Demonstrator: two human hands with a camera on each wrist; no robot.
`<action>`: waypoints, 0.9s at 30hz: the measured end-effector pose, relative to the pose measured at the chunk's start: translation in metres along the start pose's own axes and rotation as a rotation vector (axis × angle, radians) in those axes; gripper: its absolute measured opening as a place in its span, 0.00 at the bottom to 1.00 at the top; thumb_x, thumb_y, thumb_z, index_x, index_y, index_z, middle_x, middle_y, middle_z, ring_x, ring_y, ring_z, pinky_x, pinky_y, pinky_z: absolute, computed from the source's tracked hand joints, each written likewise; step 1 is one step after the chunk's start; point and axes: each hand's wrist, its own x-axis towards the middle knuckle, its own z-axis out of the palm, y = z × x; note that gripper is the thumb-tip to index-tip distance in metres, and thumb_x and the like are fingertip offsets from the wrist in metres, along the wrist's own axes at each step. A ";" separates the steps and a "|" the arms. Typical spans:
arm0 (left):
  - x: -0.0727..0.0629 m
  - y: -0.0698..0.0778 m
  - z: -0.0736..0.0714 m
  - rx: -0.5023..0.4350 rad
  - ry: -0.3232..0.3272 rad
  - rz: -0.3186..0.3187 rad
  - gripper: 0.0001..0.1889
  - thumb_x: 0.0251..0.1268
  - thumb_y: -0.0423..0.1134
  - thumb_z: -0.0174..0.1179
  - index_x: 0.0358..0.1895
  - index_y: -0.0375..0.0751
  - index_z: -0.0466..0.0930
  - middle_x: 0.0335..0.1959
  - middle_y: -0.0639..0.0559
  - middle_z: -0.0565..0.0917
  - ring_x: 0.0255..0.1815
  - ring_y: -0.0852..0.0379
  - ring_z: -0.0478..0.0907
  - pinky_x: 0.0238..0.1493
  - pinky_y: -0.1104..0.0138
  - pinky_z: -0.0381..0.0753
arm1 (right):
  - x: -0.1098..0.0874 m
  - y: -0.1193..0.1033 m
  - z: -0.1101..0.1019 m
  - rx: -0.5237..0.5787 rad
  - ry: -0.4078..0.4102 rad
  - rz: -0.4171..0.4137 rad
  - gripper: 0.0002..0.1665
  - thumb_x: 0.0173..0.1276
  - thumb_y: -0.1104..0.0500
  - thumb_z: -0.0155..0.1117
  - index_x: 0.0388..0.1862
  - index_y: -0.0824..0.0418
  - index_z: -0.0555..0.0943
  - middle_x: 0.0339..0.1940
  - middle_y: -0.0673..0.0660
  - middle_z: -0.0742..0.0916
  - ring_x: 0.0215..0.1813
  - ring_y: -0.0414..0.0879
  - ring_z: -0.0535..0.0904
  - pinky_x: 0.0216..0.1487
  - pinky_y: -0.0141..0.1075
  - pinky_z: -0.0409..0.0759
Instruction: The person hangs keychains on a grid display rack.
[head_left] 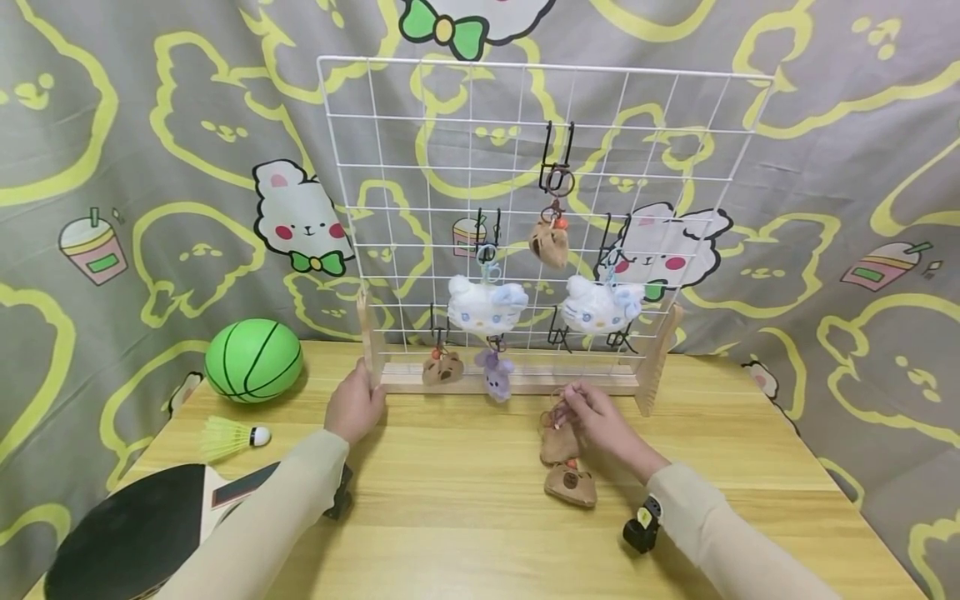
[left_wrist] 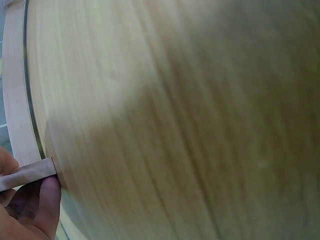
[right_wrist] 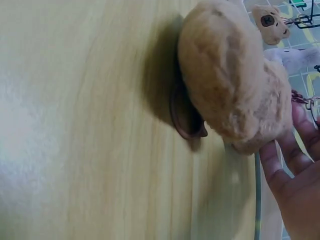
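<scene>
A white wire grid rack [head_left: 525, 179] stands in wooden feet at the back of the table. My left hand [head_left: 356, 406] grips the rack's left wooden post [head_left: 369, 329], with thumb and fingers on either side of its edge in the left wrist view. My right hand [head_left: 600, 421] pinches the ring of a brown plush keychain [head_left: 558, 442] before the rack's base. Another brown plush keychain [head_left: 570, 483], with a face, is just below; in the right wrist view two brown plush bodies [right_wrist: 220, 70] overlap.
On the grid's black hooks hang two white cat plushes [head_left: 486, 307], a purple plush [head_left: 497, 375] and two brown plushes [head_left: 551, 242]. Black hooks [head_left: 618, 340] project low on the right. To the left lie a green ball [head_left: 253, 361], a shuttlecock [head_left: 228, 437] and a black paddle [head_left: 131, 529].
</scene>
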 end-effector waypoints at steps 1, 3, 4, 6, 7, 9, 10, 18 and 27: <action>0.000 0.000 0.000 0.000 0.000 0.001 0.23 0.74 0.35 0.55 0.65 0.24 0.66 0.42 0.29 0.83 0.34 0.41 0.82 0.36 0.48 0.84 | -0.001 -0.001 0.000 0.008 0.004 -0.004 0.15 0.85 0.66 0.42 0.51 0.81 0.70 0.42 0.75 0.86 0.36 0.36 0.84 0.44 0.30 0.86; 0.000 0.000 0.001 0.002 0.005 0.002 0.22 0.74 0.35 0.55 0.64 0.24 0.66 0.41 0.30 0.83 0.33 0.41 0.81 0.35 0.49 0.84 | -0.002 -0.003 -0.001 0.015 0.009 -0.018 0.15 0.85 0.66 0.42 0.51 0.81 0.69 0.42 0.77 0.86 0.36 0.36 0.84 0.44 0.30 0.87; 0.000 -0.001 0.001 0.002 0.005 0.003 0.22 0.74 0.35 0.55 0.63 0.24 0.66 0.41 0.30 0.83 0.32 0.42 0.81 0.35 0.49 0.84 | -0.003 -0.005 -0.001 0.013 0.016 -0.017 0.15 0.85 0.65 0.42 0.51 0.80 0.69 0.42 0.76 0.86 0.36 0.36 0.84 0.44 0.31 0.87; 0.001 -0.001 0.001 0.001 0.003 0.002 0.22 0.74 0.35 0.55 0.63 0.24 0.66 0.40 0.31 0.83 0.32 0.42 0.81 0.34 0.49 0.83 | -0.004 -0.008 -0.001 0.017 0.028 -0.012 0.15 0.86 0.64 0.43 0.51 0.78 0.70 0.42 0.74 0.86 0.35 0.36 0.84 0.42 0.32 0.87; 0.001 -0.001 0.001 0.004 0.002 0.002 0.23 0.74 0.36 0.55 0.64 0.24 0.66 0.40 0.31 0.83 0.31 0.43 0.80 0.34 0.50 0.83 | -0.005 -0.009 -0.001 0.019 0.032 -0.010 0.15 0.86 0.63 0.43 0.51 0.78 0.70 0.42 0.73 0.86 0.35 0.37 0.84 0.41 0.32 0.87; 0.001 -0.001 0.001 0.005 -0.002 0.000 0.24 0.74 0.36 0.55 0.65 0.23 0.65 0.40 0.31 0.83 0.32 0.43 0.80 0.34 0.50 0.83 | -0.006 -0.011 -0.001 0.026 0.041 -0.009 0.15 0.86 0.62 0.44 0.51 0.77 0.71 0.40 0.67 0.87 0.35 0.37 0.84 0.40 0.33 0.87; 0.001 -0.001 0.001 0.004 -0.004 -0.002 0.24 0.74 0.36 0.55 0.65 0.23 0.65 0.40 0.31 0.82 0.32 0.43 0.80 0.34 0.49 0.83 | -0.007 -0.013 -0.002 0.029 0.047 -0.011 0.15 0.86 0.62 0.45 0.51 0.77 0.71 0.38 0.64 0.87 0.34 0.37 0.84 0.39 0.33 0.86; 0.001 -0.002 0.002 -0.007 -0.007 -0.001 0.22 0.74 0.35 0.55 0.64 0.25 0.66 0.41 0.31 0.83 0.31 0.44 0.80 0.31 0.53 0.82 | -0.010 -0.019 -0.007 0.018 0.142 -0.082 0.14 0.82 0.64 0.52 0.47 0.79 0.74 0.28 0.44 0.86 0.27 0.36 0.81 0.29 0.30 0.81; 0.000 -0.002 0.001 -0.016 -0.006 -0.004 0.21 0.74 0.36 0.55 0.63 0.25 0.66 0.41 0.31 0.83 0.31 0.44 0.80 0.31 0.53 0.82 | -0.012 -0.026 -0.014 -0.063 0.219 -0.147 0.12 0.80 0.66 0.56 0.45 0.77 0.79 0.30 0.44 0.88 0.29 0.34 0.81 0.30 0.31 0.81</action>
